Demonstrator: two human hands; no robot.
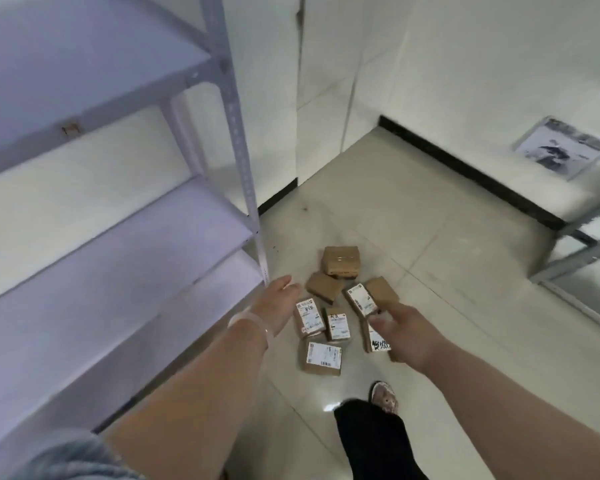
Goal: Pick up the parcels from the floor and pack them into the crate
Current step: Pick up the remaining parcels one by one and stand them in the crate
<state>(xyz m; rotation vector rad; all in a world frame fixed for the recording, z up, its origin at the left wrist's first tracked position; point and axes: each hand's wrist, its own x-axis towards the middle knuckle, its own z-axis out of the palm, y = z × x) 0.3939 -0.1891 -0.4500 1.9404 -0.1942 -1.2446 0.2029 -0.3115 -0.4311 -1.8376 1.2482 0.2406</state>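
Observation:
Several small brown cardboard parcels lie in a loose cluster on the tiled floor (447,244). The largest parcel (341,260) is farthest from me. A labelled parcel (309,317) lies at the cluster's left, and another labelled parcel (323,357) is nearest to me. My left hand (278,303) reaches out above the left side of the cluster, fingers straight, holding nothing. My right hand (404,332) hovers over the right side, fingers relaxed and empty, partly covering a parcel with black handwriting (376,342). No crate is in view.
A grey metal shelf rack (236,140) stands close on the left, its upright post just beside my left hand. Another metal frame (582,251) sits at the right by the wall. My foot (384,396) and dark trouser leg stand just below the parcels.

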